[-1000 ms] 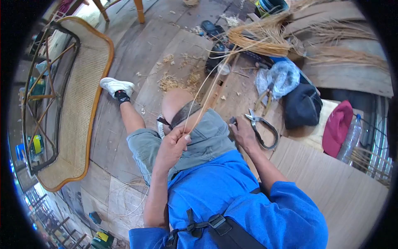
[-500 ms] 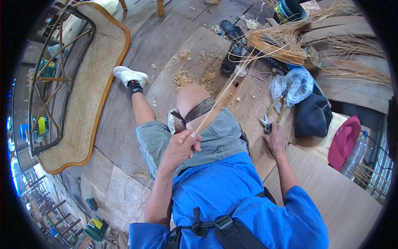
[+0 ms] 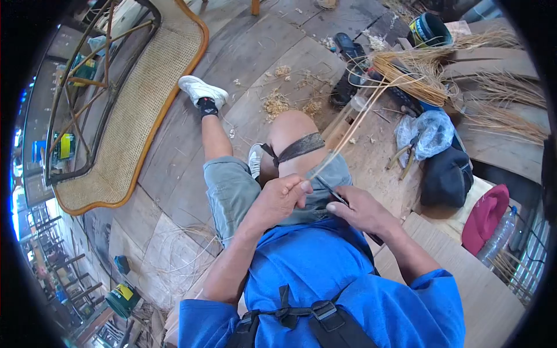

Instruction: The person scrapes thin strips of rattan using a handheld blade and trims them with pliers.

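Left hand (image 3: 277, 203) pinches the pale strands (image 3: 342, 151) over the shorts (image 3: 228, 187) — they slant up to the bundle (image 3: 413, 81). Right hand (image 3: 369, 212) grips dark cutters (image 3: 332, 190), tip right by the strands, contact unclear. Floorboards (image 3: 174, 169) stretch between leg (image 3: 217, 139) and woven seat (image 3: 139, 104) — curved wooden edge (image 3: 203, 36) facing in.

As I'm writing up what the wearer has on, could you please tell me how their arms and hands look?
The left hand and right hand are ungloved, and the forearms are bare, with no watch visible. Both arms have loose, plain blue sleeves ending near the elbow. Rings can't be ruled out.
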Demonstrator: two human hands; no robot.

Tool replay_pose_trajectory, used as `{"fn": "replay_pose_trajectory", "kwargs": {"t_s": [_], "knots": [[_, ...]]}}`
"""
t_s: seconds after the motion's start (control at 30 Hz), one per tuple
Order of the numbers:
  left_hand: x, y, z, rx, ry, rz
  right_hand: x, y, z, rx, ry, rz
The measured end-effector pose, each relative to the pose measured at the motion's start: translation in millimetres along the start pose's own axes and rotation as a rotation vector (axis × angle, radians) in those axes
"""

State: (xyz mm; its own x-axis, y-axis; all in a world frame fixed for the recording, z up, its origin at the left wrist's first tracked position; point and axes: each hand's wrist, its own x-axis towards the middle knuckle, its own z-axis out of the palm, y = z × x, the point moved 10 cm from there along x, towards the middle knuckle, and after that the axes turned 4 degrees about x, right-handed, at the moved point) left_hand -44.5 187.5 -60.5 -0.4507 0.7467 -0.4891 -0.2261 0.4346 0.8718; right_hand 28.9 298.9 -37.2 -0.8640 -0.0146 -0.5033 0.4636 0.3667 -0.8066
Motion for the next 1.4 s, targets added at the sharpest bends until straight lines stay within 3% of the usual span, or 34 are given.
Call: {"fn": "replay_pose_trajectory", "kwargs": {"t_s": [0.2, 0.27, 0.3, 0.37, 0.43, 0.57, 0.67, 0.73, 0.8, 0.9, 0.97, 1.03, 1.17, 1.27, 1.4], "knots": [[-3.3, 1.5, -8.5, 0.013, 0.005, -0.012, 14.2, 5.6, 6.8, -0.061, -0.023, 0.095], [-4.3, -6.5, -14.1, 0.044, 0.038, 0.084, 9.2, 7.5, 7.3, -0.012, 0.005, 0.117], [-6.2, -3.1, -14.5, 0.059, 0.048, 0.132, 7.5, -1.2, 5.8, 0.023, 0.056, 0.044], [-13.7, -11.6, 4.8, 0.067, -0.115, 0.001, 5.4, -20.4, 1.5, 0.094, 0.160, -0.103], [-22.7, 3.7, 18.7, 0.174, -0.228, -0.029, 12.3, -17.8, 14.0, 0.140, 0.039, -0.004], [-21.8, 4.6, 12.7, 0.225, -0.135, 0.017, 21.1, -8.4, 13.2, 0.157, -0.004, 0.048], [-42.1, -15.1, -18.7, 0.221, -0.047, -0.019, 18.4, 4.3, -46.0, 0.114, 0.286, 0.109], [-66.6, -44.7, -53.4, 0.175, 0.027, -0.102, 3.0, 23.5, -114.1, 0.297, 0.605, 0.106], [-88.3, -71.2, -89.5, 0.122, 0.137, -0.197, -12.5, 16.6, -164.5, 0.448, 0.812, -0.082], [-97.2, -68.4, -122.8, 0.031, 0.325, -0.211, -18.4, -7.6, -175.7, 0.415, 0.888, -0.222], [-90.3, -36.9, -127.0, -0.119, 0.402, -0.217, -1.9, 10.4, -145.8, 0.133, 0.666, 0.035], [-71.8, -3.1, -123.4, -0.114, 0.429, -0.113, 15.2, -21.3, -93.0, -0.097, 0.428, 0.053], [-46.7, 50.0, -97.6, 0.145, 0.270, -0.037, 50.0, -84.3, -7.8, -0.198, -0.029, -0.179], [-47.5, 72.8, -90.3, 0.424, 0.232, -0.043, 67.9, -108.1, 1.1, -0.130, -0.057, -0.228], [-53.2, 78.5, -129.2, 0.495, 0.352, 0.013, 80.8, -118.2, -16.1, -0.033, 0.033, -0.317]]}}
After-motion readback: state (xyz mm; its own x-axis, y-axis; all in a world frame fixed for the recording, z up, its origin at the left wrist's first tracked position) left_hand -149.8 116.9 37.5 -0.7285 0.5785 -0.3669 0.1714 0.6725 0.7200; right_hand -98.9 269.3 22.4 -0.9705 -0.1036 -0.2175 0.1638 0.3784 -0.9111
